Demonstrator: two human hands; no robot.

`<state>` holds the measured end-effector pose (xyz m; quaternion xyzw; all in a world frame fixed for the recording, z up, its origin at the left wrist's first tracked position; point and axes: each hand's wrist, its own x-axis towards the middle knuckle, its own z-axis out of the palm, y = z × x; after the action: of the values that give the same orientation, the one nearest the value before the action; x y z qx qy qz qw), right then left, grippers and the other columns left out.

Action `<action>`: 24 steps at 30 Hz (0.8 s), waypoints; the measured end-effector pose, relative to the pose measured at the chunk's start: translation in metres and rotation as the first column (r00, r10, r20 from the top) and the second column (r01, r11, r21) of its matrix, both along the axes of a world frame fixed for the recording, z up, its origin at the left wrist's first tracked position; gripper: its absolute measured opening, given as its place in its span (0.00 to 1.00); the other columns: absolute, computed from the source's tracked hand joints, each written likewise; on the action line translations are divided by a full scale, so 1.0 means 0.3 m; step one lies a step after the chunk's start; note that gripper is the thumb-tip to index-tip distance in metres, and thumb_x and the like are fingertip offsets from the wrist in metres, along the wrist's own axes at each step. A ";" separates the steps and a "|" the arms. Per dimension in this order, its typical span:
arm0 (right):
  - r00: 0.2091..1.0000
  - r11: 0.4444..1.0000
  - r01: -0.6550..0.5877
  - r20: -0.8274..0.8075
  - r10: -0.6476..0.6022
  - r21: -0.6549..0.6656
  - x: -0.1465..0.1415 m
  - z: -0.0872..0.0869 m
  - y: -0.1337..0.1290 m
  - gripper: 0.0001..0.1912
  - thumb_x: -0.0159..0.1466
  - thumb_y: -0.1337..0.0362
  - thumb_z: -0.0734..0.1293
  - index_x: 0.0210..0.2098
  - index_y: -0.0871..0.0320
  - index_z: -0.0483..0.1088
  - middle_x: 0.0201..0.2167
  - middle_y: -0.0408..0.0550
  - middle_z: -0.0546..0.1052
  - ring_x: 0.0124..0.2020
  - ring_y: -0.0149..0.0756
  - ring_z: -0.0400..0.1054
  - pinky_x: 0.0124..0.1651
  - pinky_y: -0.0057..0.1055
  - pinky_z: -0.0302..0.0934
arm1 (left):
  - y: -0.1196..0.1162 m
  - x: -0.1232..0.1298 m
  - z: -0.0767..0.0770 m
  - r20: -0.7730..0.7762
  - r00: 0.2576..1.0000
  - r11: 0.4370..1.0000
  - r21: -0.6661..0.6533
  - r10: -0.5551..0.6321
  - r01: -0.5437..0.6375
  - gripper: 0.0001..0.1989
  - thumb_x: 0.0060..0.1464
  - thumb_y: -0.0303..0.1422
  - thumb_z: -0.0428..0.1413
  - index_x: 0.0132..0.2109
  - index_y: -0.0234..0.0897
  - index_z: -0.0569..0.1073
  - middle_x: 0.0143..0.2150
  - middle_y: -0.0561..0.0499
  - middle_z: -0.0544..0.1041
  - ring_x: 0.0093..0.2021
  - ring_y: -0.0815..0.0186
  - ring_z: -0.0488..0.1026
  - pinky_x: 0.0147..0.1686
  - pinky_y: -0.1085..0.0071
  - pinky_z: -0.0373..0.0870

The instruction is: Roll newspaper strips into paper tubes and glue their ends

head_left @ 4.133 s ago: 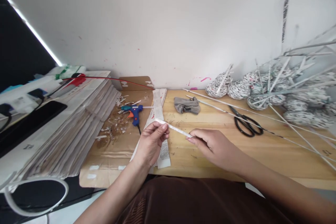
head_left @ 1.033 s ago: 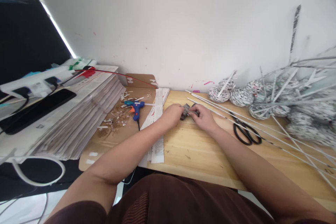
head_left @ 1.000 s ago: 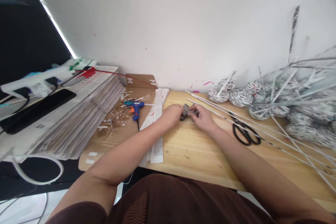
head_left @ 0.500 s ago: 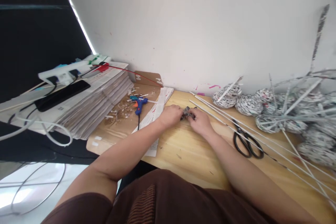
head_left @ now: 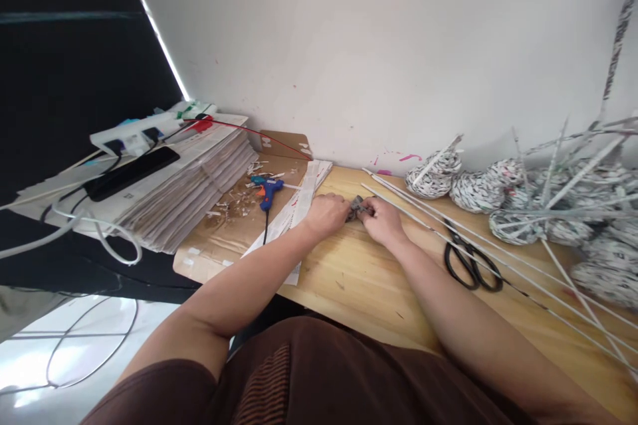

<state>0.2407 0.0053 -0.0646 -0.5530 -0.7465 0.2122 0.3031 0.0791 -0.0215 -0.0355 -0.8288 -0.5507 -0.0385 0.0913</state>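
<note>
Both hands meet over the wooden table around a small grey woven newspaper piece (head_left: 355, 208). My left hand (head_left: 327, 213) is closed on its left side, and my right hand (head_left: 383, 219) pinches its right side. Much of the piece is hidden by the fingers. To the right of my right hand lie long white rolled-paper sticks (head_left: 413, 216) and black-handled scissors (head_left: 471, 259). Flat newspaper strips (head_left: 312, 189) lie left of my left hand, partly under the forearm. A blue glue gun (head_left: 270, 193) rests on the cardboard farther left.
Several woven newspaper pieces (head_left: 433, 172) fill the table's right side against the wall. A tall newspaper stack (head_left: 199, 179) at the left bears a phone (head_left: 132, 174) and a white power strip (head_left: 137, 135). Paper scraps litter the cardboard (head_left: 214, 242).
The view has shifted slightly, so the things on the left appear a bit farther right. The grey piece has turned a little between my hands and shows more of itself.
</note>
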 end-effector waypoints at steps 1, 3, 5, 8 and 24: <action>1.000 1.000 0.002 -0.005 -0.002 -0.004 -0.001 0.000 0.001 0.04 0.55 0.65 0.66 0.30 0.56 0.74 0.26 0.44 0.75 0.26 0.33 0.64 0.30 0.28 0.51 | -0.003 -0.005 -0.003 0.001 1.000 1.000 0.005 0.003 -0.003 0.16 0.63 0.35 0.45 0.38 0.32 0.75 0.36 0.40 0.77 0.39 0.56 0.75 0.34 0.66 0.66; 1.000 1.000 0.002 -0.010 -0.003 -0.008 -0.002 -0.001 0.002 0.04 0.55 0.65 0.66 0.29 0.56 0.73 0.25 0.44 0.75 0.26 0.33 0.63 0.30 0.28 0.51 | -0.010 -0.018 -0.014 0.022 1.000 1.000 0.019 -0.007 0.006 0.18 0.63 0.38 0.46 0.37 0.32 0.75 0.35 0.40 0.77 0.39 0.56 0.74 0.34 0.67 0.66; 1.000 1.000 0.004 -0.012 -0.004 -0.005 -0.003 -0.003 0.001 0.04 0.55 0.65 0.66 0.29 0.56 0.73 0.24 0.43 0.74 0.25 0.33 0.63 0.29 0.28 0.51 | -0.015 -0.033 -0.027 0.071 0.996 0.998 0.033 -0.054 0.052 0.17 0.62 0.39 0.48 0.37 0.32 0.75 0.34 0.41 0.77 0.39 0.57 0.74 0.35 0.67 0.66; 0.999 1.000 0.006 -0.034 -0.006 0.000 -0.003 -0.007 -0.002 0.05 0.56 0.65 0.66 0.30 0.56 0.74 0.23 0.43 0.74 0.24 0.32 0.63 0.29 0.28 0.51 | -0.020 -0.052 -0.044 0.136 0.981 0.990 0.043 -0.136 0.132 0.15 0.63 0.37 0.49 0.37 0.32 0.75 0.35 0.42 0.77 0.39 0.60 0.73 0.37 0.68 0.66; 0.991 0.998 -0.048 -0.124 0.054 0.044 0.013 -0.020 -0.006 0.07 0.57 0.62 0.64 0.32 0.57 0.73 0.23 0.42 0.73 0.24 0.32 0.62 0.29 0.28 0.53 | -0.040 -0.075 -0.029 0.539 0.841 0.994 -0.066 -0.038 0.087 0.12 0.56 0.33 0.56 0.47 0.38 0.77 0.39 0.47 0.78 0.40 0.63 0.74 0.42 0.70 0.68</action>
<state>0.2447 0.0035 -0.0706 -0.5130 -0.7441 0.2388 0.3551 0.0567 -0.0334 -0.0443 -0.8056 -0.5280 -0.2475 -0.1046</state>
